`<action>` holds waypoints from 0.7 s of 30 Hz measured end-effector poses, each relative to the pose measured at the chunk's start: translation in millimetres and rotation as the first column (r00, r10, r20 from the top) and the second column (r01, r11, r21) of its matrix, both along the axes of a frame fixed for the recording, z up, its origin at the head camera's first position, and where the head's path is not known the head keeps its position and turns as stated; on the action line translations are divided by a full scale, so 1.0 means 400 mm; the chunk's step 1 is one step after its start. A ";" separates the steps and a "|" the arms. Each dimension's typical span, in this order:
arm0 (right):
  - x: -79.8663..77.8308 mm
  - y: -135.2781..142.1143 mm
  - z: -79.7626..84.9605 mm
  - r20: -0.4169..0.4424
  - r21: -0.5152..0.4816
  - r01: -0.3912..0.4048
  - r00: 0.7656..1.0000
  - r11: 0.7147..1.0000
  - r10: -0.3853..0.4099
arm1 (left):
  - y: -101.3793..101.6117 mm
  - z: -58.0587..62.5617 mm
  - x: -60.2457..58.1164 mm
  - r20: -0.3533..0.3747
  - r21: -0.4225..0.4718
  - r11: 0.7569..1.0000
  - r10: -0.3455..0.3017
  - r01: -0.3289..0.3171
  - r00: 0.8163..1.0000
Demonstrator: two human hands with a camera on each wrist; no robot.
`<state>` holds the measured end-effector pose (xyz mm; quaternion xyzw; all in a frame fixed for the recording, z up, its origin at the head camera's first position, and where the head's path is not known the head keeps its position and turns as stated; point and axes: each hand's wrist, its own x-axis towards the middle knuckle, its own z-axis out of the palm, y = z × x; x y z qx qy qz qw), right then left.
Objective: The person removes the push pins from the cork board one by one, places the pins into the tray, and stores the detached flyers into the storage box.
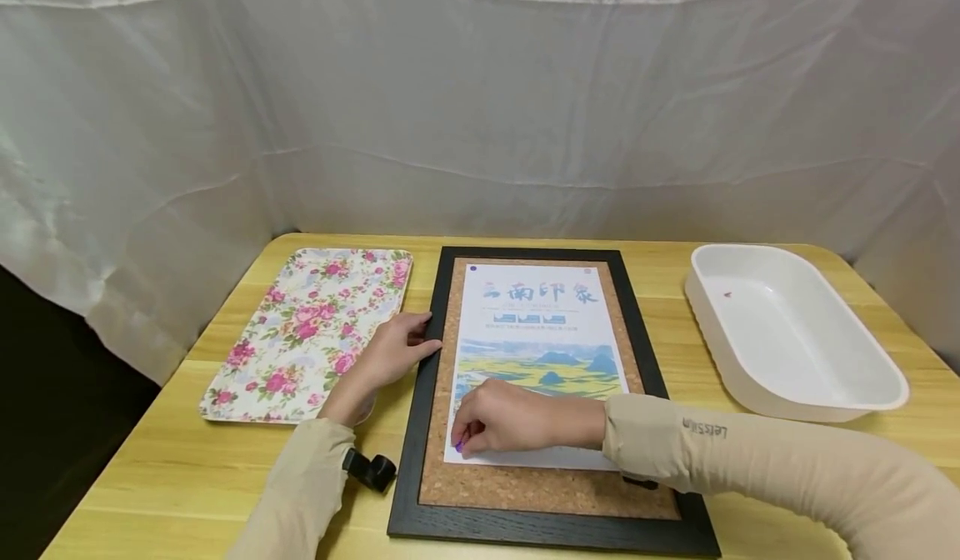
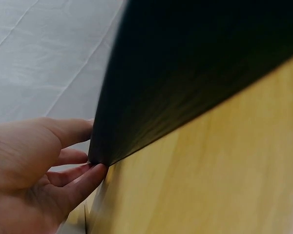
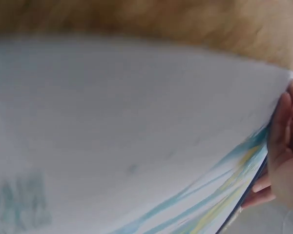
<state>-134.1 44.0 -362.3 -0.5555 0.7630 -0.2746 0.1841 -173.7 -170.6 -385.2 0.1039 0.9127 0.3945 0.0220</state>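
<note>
Poster (image 1: 536,327) lies flat on the cork of a black-framed board (image 1: 420,427), which sits in the middle of the wooden counter (image 1: 172,468). The sheet shows blue characters on top and a yellow-green landscape below. At its near left corner the right hand (image 1: 498,422) rests with curled fingers pinching a small purple pin (image 1: 459,446) against the paper; only a sliver of the pin shows under the fingertips. In the right wrist view the sheet (image 3: 136,136) fills the picture, blurred, with cork (image 3: 185,19) beyond its edge and the fingers (image 3: 283,146) at the right border.

The left hand (image 1: 390,352) lies against the left rail of the board, fingers spread and fairly straight, thumb on the rail's top. The left wrist view shows the fingertips (image 2: 88,178) touching the dark outer edge of the frame (image 2: 185,83) where it meets the counter (image 2: 210,180).

Just left of the board lies a flowered tray (image 1: 307,331), flat, with the left wrist across its near right corner. Well to the right stands a white dish (image 1: 787,335) with a tiny red speck inside; what the speck is cannot be told. The right forearm in its beige sleeve (image 1: 750,460) crosses the near right part of the board and hides that corner of the poster. White cloth (image 1: 480,85) hangs behind the counter.
</note>
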 end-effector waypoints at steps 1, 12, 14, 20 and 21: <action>0.001 -0.003 0.004 0.033 0.011 0.021 0.999 1.000 -0.021 | -0.001 0.000 0.000 -0.004 0.002 1.000 0.004 -0.004 1.000; -0.007 -0.015 0.015 0.161 0.066 0.102 0.981 0.993 -0.112 | 0.003 0.000 0.004 -0.004 0.012 1.000 -0.007 0.007 1.000; -0.008 -0.017 0.015 0.192 0.068 0.117 0.973 0.991 -0.128 | 0.004 -0.001 0.003 -0.007 0.012 1.000 -0.004 0.004 1.000; -0.002 -0.019 0.021 0.304 0.115 0.150 0.936 0.982 -0.179 | 0.003 0.000 0.004 -0.003 0.013 1.000 -0.005 0.005 1.000; -0.002 -0.019 0.022 0.324 0.122 0.149 0.929 0.981 -0.181 | 0.003 0.001 0.004 -0.002 0.013 1.000 -0.004 0.004 1.000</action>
